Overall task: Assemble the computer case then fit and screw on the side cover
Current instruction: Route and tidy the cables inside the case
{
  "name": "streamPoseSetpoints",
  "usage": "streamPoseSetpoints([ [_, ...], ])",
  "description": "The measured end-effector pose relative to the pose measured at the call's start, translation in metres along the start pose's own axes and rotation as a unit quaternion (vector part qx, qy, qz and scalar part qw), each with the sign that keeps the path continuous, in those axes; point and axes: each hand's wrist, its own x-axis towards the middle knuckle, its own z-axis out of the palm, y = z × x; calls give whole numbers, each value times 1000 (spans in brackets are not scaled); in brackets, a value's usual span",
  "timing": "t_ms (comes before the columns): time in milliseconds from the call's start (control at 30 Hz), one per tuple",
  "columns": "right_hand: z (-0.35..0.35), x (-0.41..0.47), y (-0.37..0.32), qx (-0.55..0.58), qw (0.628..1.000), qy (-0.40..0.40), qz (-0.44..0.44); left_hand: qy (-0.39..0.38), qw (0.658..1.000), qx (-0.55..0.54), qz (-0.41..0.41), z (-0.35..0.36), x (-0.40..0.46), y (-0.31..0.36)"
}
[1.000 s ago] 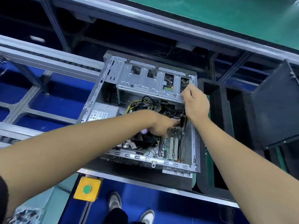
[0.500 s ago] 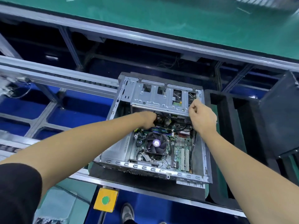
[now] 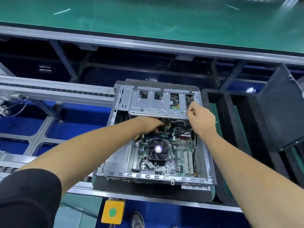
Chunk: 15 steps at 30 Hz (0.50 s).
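Fingers (image 3: 191, 111) of right hand (image 3: 201, 120) pinch drive cage (image 3: 154, 107) corner | left hand (image 3: 150, 124) under cage, grip unclear | computer case (image 3: 204, 152) open

The left hand (image 3: 151, 124) reaches under the drive cage (image 3: 158, 106), its fingertips hidden. The right hand (image 3: 201, 120) covers the cage's corner. A shoe (image 3: 137, 220) is cut off at the bottom edge.

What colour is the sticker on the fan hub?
Purple, on the fan, in the head view.
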Motion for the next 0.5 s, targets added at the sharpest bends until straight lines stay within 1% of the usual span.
streamPoseSetpoints([
  [100, 1, 0, 1, -7, 1000, 0, -2, 17, 999, 20, 31, -2, -3, -3],
  [233, 1, 1, 1, -10, 1000, 0, -2, -9, 991, 108, 81, -2, -12, 1],
  [400, 1, 1, 1, -15, 1000, -1, -5, 18, 996, 65, 51, -8, -29, 4],
  [500, 2, 1, 2, -13, 1000, 3, -6, 38, 991, 105, 77, -11, -46, 5],
])
